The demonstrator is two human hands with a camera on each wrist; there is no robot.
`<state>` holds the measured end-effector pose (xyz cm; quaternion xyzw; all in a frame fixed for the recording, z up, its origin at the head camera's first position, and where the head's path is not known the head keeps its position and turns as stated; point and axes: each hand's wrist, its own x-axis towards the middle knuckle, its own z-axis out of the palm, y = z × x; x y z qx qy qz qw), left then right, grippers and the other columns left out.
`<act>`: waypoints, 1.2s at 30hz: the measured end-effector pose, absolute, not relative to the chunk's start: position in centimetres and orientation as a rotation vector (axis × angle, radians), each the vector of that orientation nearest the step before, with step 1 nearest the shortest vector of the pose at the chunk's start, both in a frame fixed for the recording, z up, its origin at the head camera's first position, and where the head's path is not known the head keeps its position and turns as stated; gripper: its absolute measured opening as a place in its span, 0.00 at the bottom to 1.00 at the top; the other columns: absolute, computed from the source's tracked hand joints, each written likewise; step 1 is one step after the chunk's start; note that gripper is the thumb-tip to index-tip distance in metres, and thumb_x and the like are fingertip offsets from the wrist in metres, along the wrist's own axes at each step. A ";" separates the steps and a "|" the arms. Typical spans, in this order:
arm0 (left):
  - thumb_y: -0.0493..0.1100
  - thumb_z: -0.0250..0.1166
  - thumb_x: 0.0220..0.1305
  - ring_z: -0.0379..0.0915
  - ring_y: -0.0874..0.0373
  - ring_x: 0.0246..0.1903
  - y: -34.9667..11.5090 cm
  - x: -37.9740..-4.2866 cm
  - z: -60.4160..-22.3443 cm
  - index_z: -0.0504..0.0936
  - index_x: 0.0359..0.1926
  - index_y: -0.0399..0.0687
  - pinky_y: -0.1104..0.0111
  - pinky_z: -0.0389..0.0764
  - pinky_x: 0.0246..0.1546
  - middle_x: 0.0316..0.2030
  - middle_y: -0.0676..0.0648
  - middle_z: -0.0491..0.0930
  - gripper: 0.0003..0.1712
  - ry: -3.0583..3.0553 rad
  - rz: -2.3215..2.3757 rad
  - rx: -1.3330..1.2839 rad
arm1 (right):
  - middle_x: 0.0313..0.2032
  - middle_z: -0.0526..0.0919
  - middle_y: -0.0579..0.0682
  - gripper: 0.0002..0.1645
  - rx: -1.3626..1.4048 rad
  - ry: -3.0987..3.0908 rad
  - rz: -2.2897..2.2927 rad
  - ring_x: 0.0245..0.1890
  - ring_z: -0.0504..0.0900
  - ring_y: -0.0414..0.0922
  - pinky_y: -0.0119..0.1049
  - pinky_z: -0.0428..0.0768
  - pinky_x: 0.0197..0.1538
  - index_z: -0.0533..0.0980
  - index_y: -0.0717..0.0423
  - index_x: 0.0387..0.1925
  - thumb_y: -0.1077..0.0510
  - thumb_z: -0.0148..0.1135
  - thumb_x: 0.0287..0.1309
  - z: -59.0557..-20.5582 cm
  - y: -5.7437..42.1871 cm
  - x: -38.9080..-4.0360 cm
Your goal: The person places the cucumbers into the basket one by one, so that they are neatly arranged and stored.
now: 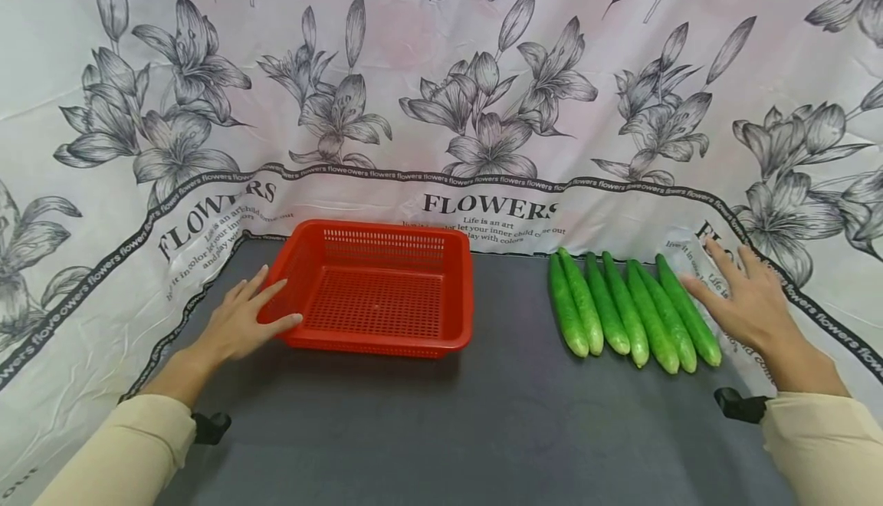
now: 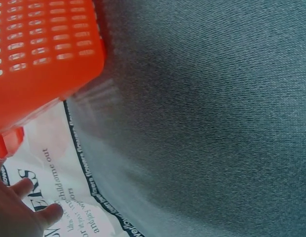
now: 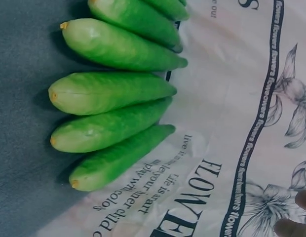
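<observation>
1. Hovering at the left end of a red, rectangular, slotted plastic basket, the left hand has its fingers spread; whether any fingertip touches the rim, I cannot tell.
2. The basket sits upright left of centre on a dark grey, fabric-textured tabletop, near the back edge.
3. Seven long green cucumbers lie side by side on the tabletop, well to the right of the basket, their paler ends toward the person.
4. The right hand, fingers apart and grasping nothing, hangs just beside the rightmost cucumber.
5. White cloth printed with grey lilies and black lettering hangs behind and along both sides.
6. Cream sleeves cover both forearms, with a black device at each wrist.
</observation>
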<state>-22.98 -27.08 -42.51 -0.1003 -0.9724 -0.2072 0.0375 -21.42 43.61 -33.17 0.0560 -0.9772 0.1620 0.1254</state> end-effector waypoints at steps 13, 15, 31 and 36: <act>0.70 0.57 0.60 0.41 0.29 0.66 -27.2 -23.1 -43.6 0.62 0.70 0.40 0.29 0.52 0.52 0.73 0.37 0.45 0.49 -2.981 -0.629 -0.311 | 0.68 0.34 0.79 0.45 0.082 -2.888 0.571 0.61 0.35 0.83 0.80 0.39 0.49 0.35 0.48 0.76 0.42 0.45 0.71 -35.0 45.8 -22.1; 0.69 0.57 0.60 0.41 0.29 0.66 -27.2 -23.1 -43.7 0.62 0.70 0.40 0.28 0.52 0.52 0.73 0.36 0.46 0.49 -2.980 -0.628 -0.312 | 0.67 0.34 0.79 0.45 0.063 -2.899 0.603 0.61 0.35 0.83 0.81 0.40 0.48 0.34 0.48 0.76 0.42 0.44 0.71 -35.3 46.1 -22.3; 0.69 0.57 0.60 0.41 0.30 0.66 -27.1 -22.9 -43.5 0.61 0.71 0.39 0.28 0.51 0.51 0.73 0.37 0.44 0.50 -2.977 -0.640 -0.297 | 0.65 0.43 0.81 0.49 -0.039 -2.994 0.691 0.58 0.48 0.83 0.78 0.50 0.48 0.35 0.60 0.74 0.37 0.43 0.70 -38.7 48.5 -23.7; 0.69 0.58 0.60 0.41 0.30 0.66 -27.1 -22.8 -43.5 0.61 0.71 0.39 0.28 0.51 0.52 0.73 0.37 0.44 0.50 -2.980 -0.647 -0.304 | 0.64 0.44 0.83 0.52 -0.163 -3.061 0.705 0.56 0.50 0.84 0.77 0.54 0.48 0.34 0.62 0.74 0.34 0.42 0.68 -39.2 48.9 -24.1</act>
